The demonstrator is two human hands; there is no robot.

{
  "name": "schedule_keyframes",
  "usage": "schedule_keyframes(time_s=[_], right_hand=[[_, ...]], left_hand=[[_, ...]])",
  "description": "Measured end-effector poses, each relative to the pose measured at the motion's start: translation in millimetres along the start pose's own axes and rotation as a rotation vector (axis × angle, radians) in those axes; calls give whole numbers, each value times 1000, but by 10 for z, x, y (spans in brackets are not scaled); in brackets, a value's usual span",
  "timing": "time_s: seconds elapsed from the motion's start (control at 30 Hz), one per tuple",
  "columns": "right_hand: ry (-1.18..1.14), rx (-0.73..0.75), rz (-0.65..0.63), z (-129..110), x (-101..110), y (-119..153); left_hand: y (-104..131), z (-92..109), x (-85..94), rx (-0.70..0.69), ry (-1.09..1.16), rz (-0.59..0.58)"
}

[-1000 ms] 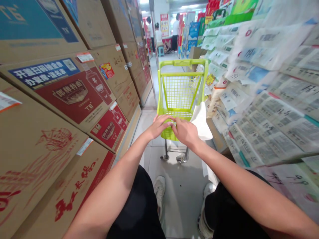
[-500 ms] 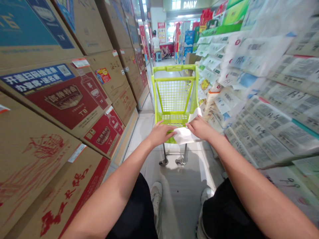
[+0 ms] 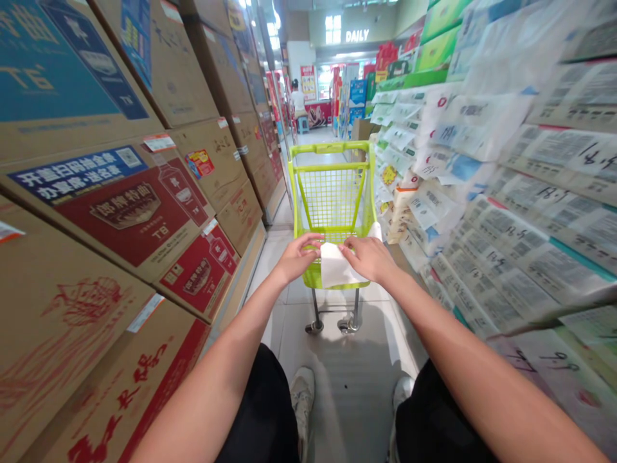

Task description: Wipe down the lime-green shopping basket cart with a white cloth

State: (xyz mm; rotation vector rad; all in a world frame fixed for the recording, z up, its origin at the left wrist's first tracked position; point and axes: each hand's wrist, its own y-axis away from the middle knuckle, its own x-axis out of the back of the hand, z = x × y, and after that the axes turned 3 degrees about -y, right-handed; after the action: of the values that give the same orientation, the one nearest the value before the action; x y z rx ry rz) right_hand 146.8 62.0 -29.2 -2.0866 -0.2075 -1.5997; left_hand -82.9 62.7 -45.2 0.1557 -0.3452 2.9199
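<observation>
Head view: at the centre of the frame, a white sheet (image 3: 337,269) hangs against the near side of a lime-green shopping cart (image 3: 330,148). The right hand (image 3: 371,258) grips the top edge of the white sheet between thumb and bent fingers, and a white piece shows just behind it, by the cart's right side. The left hand (image 3: 296,258) is at the sheet's left edge, its fingers curved and parted from the thumb; whether the fingertips touch the sheet is hard to tell. Both forearms reach up from the lower corners.

Below the cart's basket, two wheels (image 3: 348,326) rest on the pale tiled floor (image 3: 337,366). Shoes (image 3: 303,389) and black-clad legs show at the bottom of the frame. Stacked cardboard boxes (image 3: 130,215) with red and blue printing fill the left side, price tags (image 3: 159,143) along their edges. Piles of white plastic-wrapped packs (image 3: 501,238) with handwritten prices fill the right side. At top centre, a person in a white top (image 3: 297,99) sits on a blue stool (image 3: 302,124), left of a lit "DAILY" sign (image 3: 357,36).
</observation>
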Motion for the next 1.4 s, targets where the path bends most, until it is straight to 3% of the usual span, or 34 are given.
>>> schedule_keyframes(time_s=[0.13, 0.27, 0.5, 0.57, 0.67, 0.83, 0.97, 1.07, 1.17, 1.27, 1.33, 1.4], right_hand=[[176, -11, -155, -109, -81, 0], [123, 13, -233, -205, -49, -15], [-163, 95, 4, -249, -133, -30], [-205, 153, 58, -264, -155, -14], [-165, 177, 66, -274, -130, 26], [-29, 148, -23, -118, -27, 47], [-21, 180, -72, 10, 20, 46], [-35, 253, -119, -14, 56, 70], [-25, 300, -185, -86, 99, 99], [-18, 306, -197, -167, 122, 118], [-9, 287, -194, -235, 111, 124], [26, 263, -207, -318, 76, 125]], left_hand=[[18, 84, -20, 83, -52, -61], [2, 107, -79, 168, -55, 30], [2, 98, -14, 263, -58, 13], [11, 96, 20, 218, -44, 37], [15, 89, 74, 82, -73, 191], [30, 87, 175, 15, -463, 437], [57, 97, 341, -29, -779, 377], [56, 53, 517, -74, -847, 325], [21, -56, 620, -80, -721, 422], [-39, -186, 572, 104, -307, 588], [-79, -259, 491, 252, -35, 604], [-109, -311, 413, 332, 89, 580]])
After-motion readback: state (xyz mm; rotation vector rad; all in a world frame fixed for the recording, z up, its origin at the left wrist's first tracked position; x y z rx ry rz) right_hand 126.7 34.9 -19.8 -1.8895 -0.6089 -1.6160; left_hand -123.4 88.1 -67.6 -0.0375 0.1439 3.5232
